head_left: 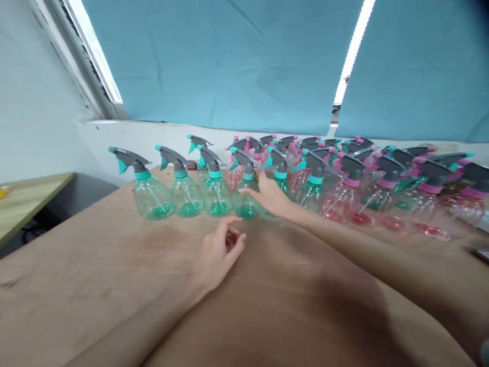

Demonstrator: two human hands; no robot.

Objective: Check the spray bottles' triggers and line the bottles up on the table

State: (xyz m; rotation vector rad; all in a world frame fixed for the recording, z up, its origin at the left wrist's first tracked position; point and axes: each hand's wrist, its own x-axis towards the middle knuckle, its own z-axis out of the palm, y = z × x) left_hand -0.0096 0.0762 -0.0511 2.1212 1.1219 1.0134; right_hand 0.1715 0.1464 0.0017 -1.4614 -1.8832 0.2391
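My right hand (273, 196) reaches in from the right to a clear green spray bottle (246, 198) in the front row. The thumb lies across the bottle's front and the fingers go round its right side below the teal collar. My left hand (219, 250) is just above the table in front of the bottles, loosely curled, thumb and forefinger apart, with nothing between them. To the left of the gripped bottle stand green spray bottles with grey heads and teal triggers, among them an outermost bottle (152, 196). Another green bottle (280, 178) is partly hidden behind my right hand.
Several pink spray bottles (339, 199) continue the front row to the right, with more bottles crowded behind. The brown wooden table (95, 265) extends toward me. A blue sheet (237, 66) covers the window behind. A second table (38, 196) stands at left.
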